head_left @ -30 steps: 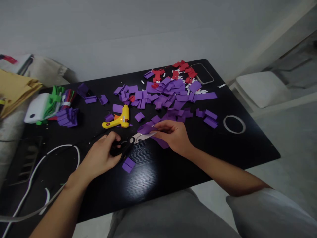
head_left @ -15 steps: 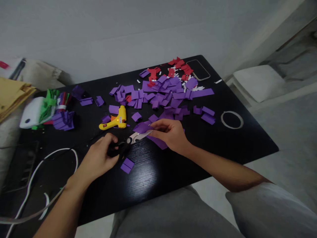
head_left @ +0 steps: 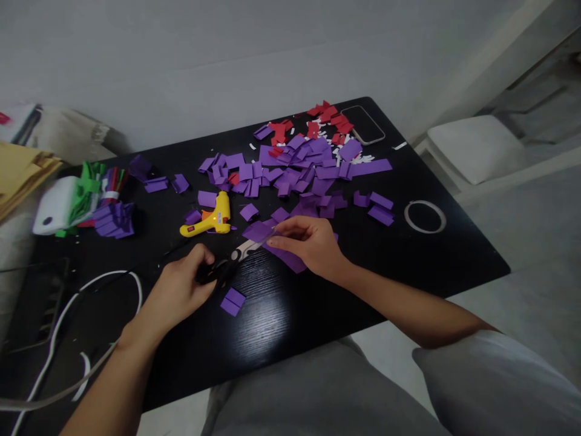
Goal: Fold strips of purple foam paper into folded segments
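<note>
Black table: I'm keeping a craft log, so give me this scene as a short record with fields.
Surface: black table
Left grip: holds scissors by the handles
Right grip: pinches purple paper at the blades
Beyond left grip: yellow glue gun, lying down
Far side: heaped purple pieces, red pieces
Right side: pale ring, lying flat

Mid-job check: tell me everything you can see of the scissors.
The scissors have dark handles, a round pivot and pale, metallic-looking blades with a notch near the pivot. The left-hand grip holds the handles, hiding much of them. They slant away over the black table, blades toward the purple paper in the right-hand grip. The tips are obscured there; how far the blades are open is unclear.
</note>
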The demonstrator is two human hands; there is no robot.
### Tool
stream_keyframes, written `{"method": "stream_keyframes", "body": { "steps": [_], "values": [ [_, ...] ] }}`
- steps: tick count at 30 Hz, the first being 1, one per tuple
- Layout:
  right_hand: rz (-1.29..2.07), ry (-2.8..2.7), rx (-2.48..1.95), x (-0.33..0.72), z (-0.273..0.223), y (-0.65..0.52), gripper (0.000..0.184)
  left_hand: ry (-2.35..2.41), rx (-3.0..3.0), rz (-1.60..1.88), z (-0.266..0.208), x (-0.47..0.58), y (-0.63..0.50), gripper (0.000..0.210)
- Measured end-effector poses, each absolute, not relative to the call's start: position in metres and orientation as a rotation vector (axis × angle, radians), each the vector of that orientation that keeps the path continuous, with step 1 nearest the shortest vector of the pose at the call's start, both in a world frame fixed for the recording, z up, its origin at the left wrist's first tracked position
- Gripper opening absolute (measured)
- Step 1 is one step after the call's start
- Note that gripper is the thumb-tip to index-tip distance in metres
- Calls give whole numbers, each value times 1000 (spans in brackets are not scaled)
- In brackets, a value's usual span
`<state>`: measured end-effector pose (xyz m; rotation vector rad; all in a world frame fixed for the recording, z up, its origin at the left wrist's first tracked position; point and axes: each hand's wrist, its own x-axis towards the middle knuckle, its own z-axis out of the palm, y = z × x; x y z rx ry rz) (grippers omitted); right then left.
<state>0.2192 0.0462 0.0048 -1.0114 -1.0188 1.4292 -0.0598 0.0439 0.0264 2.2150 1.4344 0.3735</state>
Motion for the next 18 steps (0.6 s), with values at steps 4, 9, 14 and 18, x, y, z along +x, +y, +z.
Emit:
{"method": "stream_keyframes", "body": {
  "steps": [4, 9, 14, 18],
  "values": [
    [1452, -1001, -1020, 218, 4, 47, 22, 1414, 2210, 381, 26, -63, 44, 20],
    [1441, -986, -997, 217, -1, 49, 22, 1549, 2114, 463, 23, -61, 41, 34],
    [1421, -1007, -970, 217, -2, 48, 27, 1611, 1986, 458, 31, -56, 37, 42],
    [1473, -1087, -974, 219, 0, 47, 29, 1490, 1927, 407, 36, -56, 36, 43]
  ]
}}
